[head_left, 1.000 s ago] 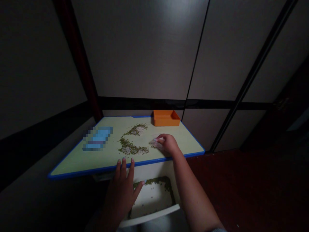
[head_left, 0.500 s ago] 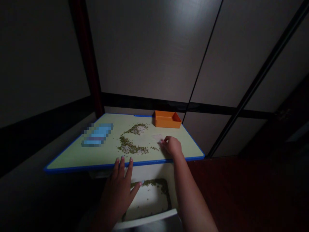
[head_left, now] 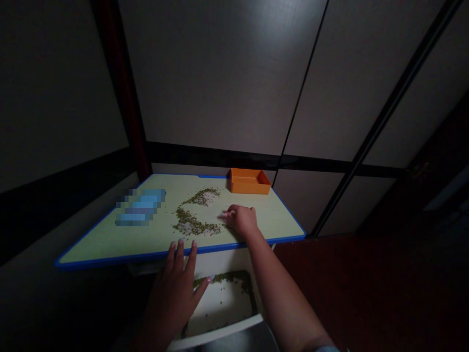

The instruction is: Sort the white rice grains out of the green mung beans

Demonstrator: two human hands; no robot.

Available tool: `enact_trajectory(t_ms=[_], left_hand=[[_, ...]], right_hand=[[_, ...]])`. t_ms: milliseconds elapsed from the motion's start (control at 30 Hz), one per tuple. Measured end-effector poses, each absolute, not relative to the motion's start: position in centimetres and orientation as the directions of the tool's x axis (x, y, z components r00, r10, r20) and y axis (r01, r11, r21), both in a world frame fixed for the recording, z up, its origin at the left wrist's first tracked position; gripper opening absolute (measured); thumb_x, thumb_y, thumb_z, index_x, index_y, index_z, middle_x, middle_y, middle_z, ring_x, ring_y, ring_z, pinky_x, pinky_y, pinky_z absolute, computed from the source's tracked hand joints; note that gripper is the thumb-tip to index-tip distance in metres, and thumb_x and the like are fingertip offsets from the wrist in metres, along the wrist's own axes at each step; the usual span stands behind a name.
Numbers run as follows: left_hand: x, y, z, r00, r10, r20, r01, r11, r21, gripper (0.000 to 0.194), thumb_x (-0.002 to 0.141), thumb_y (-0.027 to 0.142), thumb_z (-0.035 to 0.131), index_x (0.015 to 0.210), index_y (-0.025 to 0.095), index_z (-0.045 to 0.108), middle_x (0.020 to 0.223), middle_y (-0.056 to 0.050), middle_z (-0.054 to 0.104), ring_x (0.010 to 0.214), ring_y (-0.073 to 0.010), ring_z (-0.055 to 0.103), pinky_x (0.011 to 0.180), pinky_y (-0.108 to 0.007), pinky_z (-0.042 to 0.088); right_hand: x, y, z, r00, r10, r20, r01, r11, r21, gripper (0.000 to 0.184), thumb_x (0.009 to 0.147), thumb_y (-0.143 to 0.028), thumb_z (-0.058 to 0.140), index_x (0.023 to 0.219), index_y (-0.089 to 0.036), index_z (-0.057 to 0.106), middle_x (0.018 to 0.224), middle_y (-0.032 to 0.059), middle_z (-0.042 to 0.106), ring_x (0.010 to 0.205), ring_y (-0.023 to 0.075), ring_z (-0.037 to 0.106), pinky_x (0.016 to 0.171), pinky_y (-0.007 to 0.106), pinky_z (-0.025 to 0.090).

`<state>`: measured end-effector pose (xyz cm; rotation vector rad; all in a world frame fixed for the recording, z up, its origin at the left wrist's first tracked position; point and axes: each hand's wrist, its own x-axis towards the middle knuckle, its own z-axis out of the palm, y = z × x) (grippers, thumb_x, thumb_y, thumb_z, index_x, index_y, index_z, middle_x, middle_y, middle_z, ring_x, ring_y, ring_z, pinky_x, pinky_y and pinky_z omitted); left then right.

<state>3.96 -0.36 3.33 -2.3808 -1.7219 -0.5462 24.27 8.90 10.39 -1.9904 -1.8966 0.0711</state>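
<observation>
Small green beans (head_left: 183,215) and patches of pale grains (head_left: 207,197) lie in a curved spread on the pale green tabletop (head_left: 120,242). My right hand (head_left: 240,219) is low over the table at the right end of this spread, its thumb and fingers pinched together. What the pinch holds, if anything, I cannot make out. My left hand (head_left: 178,286) is open with fingers apart, fingertips at the table's blue front edge and thumb over the white drawer (head_left: 223,310). More green beans (head_left: 229,277) line the drawer's inner sides.
An orange open box (head_left: 250,185) stands at the table's back right corner. A blurred-out blue flat object (head_left: 142,208) lies on the left. Behind the table rise grey panels (head_left: 227,73), and dark red floor (head_left: 330,283) shows at the right.
My right hand first drew right, showing a pale patch on the table, then moved left towards the beans. My left hand has stayed at the table edge; the view has shifted slightly.
</observation>
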Motion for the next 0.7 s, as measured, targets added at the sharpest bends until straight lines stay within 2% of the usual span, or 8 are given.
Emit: enact_trajectory(t_ms=[133, 267, 467, 567, 700], left_hand=[[3.9, -0.3, 3.4, 0.274, 0.882, 0.383, 0.936, -0.336, 0.103, 0.072, 0.075, 0.051, 0.046, 0.136, 0.015, 0.035, 0.147, -0.021, 0.032, 0.139, -0.0359, 0.019, 0.098, -0.049, 0.041], [4.0, -0.3, 3.3, 0.267, 0.881, 0.389, 0.937, -0.332, 0.108, 0.071, 0.075, 0.050, 0.046, 0.135, 0.014, 0.037, 0.147, -0.021, 0.031, 0.140, -0.0354, 0.018, 0.099, -0.049, 0.040], [4.0, -0.2, 2.8, 0.276, 0.874, 0.400, 0.938, -0.336, 0.089, 0.071, 0.076, 0.052, 0.044, 0.136, 0.015, 0.035, 0.148, -0.022, 0.029, 0.140, -0.0364, 0.017, 0.099, -0.049, 0.039], [4.0, -0.1, 2.8, 0.272, 0.875, 0.401, 0.939, -0.333, 0.090, 0.071, 0.076, 0.052, 0.044, 0.137, 0.016, 0.034, 0.147, -0.021, 0.031, 0.140, -0.0357, 0.018, 0.100, -0.048, 0.040], [4.0, -0.2, 3.2, 0.261, 0.884, 0.388, 0.940, -0.324, 0.106, 0.072, 0.075, 0.053, 0.045, 0.136, 0.016, 0.036, 0.147, -0.020, 0.032, 0.140, -0.0345, 0.019, 0.101, -0.048, 0.039]], right_hand=[[25.3, 8.7, 10.6, 0.186, 0.949, 0.254, 0.941, -0.098, -0.324, 0.029, 0.091, -0.042, 0.043, 0.098, -0.026, 0.067, 0.092, 0.0072, 0.072, 0.089, 0.0194, 0.062, 0.084, 0.035, 0.028], [26.1, 8.7, 10.3, 0.239, 0.947, 0.214, 0.933, -0.163, -0.322, 0.030, 0.090, -0.043, 0.043, 0.095, -0.024, 0.067, 0.091, 0.0085, 0.071, 0.089, 0.0207, 0.062, 0.083, 0.036, 0.029], [24.7, 9.6, 9.5, 0.151, 0.954, 0.261, 0.962, -0.081, -0.260, 0.032, 0.091, -0.043, 0.042, 0.091, -0.023, 0.067, 0.086, 0.0089, 0.071, 0.082, 0.0200, 0.063, 0.083, 0.036, 0.031], [24.6, 9.8, 9.3, 0.111, 0.945, 0.308, 0.942, -0.001, -0.334, 0.028, 0.089, -0.042, 0.046, 0.090, -0.024, 0.067, 0.085, 0.0059, 0.071, 0.080, 0.0172, 0.062, 0.080, 0.030, 0.032], [26.4, 9.5, 9.0, 0.051, 0.941, 0.336, 0.857, 0.132, -0.499, 0.029, 0.088, -0.042, 0.049, 0.082, -0.020, 0.068, 0.072, 0.0017, 0.067, 0.065, 0.0114, 0.055, 0.060, 0.021, 0.030]])
